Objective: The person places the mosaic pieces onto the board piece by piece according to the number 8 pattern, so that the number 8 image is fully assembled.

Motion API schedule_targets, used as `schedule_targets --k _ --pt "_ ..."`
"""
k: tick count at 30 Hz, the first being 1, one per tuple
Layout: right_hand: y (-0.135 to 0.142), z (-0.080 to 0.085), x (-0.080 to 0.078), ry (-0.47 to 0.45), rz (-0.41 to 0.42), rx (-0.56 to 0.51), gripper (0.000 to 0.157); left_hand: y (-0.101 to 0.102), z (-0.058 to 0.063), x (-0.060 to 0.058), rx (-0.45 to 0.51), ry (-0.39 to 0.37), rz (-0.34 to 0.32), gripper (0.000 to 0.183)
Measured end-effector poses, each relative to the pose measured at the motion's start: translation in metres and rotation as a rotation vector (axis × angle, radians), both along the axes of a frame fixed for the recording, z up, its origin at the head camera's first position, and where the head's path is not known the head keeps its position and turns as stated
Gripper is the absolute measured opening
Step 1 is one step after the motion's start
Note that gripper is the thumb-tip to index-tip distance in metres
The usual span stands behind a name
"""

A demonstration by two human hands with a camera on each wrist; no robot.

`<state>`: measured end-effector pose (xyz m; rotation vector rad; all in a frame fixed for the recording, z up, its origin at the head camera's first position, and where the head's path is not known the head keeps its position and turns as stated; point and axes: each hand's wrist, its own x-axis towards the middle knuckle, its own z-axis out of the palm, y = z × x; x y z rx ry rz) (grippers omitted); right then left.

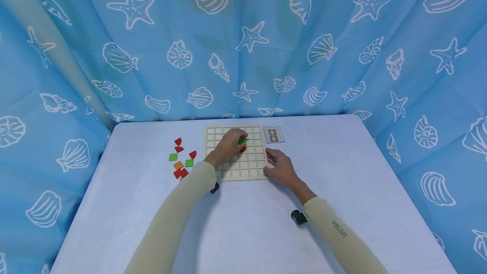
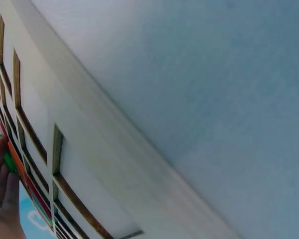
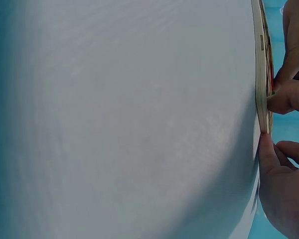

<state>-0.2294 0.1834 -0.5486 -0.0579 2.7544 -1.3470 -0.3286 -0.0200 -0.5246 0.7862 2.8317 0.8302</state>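
Over the middle of a pale grid board (image 1: 236, 176), my left hand (image 1: 230, 142) pinches a green tile (image 1: 242, 140). Just below that tile, a red piece (image 1: 242, 149) lies in the grid, partly covered by the hand. The left wrist view shows the green tile (image 2: 9, 162) between thumb and fingers, beside an orange piece (image 2: 18, 162) in the grid. My right hand (image 1: 282, 167) is at the board's right edge, its thumb tip touching the frame and its fingers loosely bent. In the right wrist view, the right hand (image 3: 284, 191) sits close to the left hand (image 3: 291, 94).
Loose pieces lie left of the board: several red wedges (image 1: 192, 154), green squares (image 1: 173, 157) and an orange piece (image 1: 178, 165). A small printed pattern card (image 1: 280, 134) lies off the board's upper right corner. A blue curtain (image 1: 243, 67) surrounds the white table (image 1: 335, 155).
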Motion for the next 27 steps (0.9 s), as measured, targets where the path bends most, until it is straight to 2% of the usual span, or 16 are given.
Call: schedule_targets --k 5,10,18,23,27 --pt "0.000 0.000 0.000 0.004 0.001 0.003 0.071 0.000 0.001 0.002 0.021 0.004 -0.005 0.024" --pt "0.000 0.000 0.000 0.005 0.003 -0.001 0.071 0.000 0.001 0.004 -0.009 0.000 0.000 0.023" --pt "-0.002 0.001 -0.001 0.016 0.007 0.027 0.071 -0.006 0.007 0.009 -0.084 0.008 -0.036 0.043" --pt "-0.003 0.004 0.001 -0.002 0.001 0.036 0.072 -0.022 0.016 0.007 -0.065 -0.007 -0.030 0.048" --pt "-0.003 0.005 0.003 -0.003 0.004 0.025 0.072 -0.047 0.023 0.002 -0.117 -0.010 0.016 0.043"
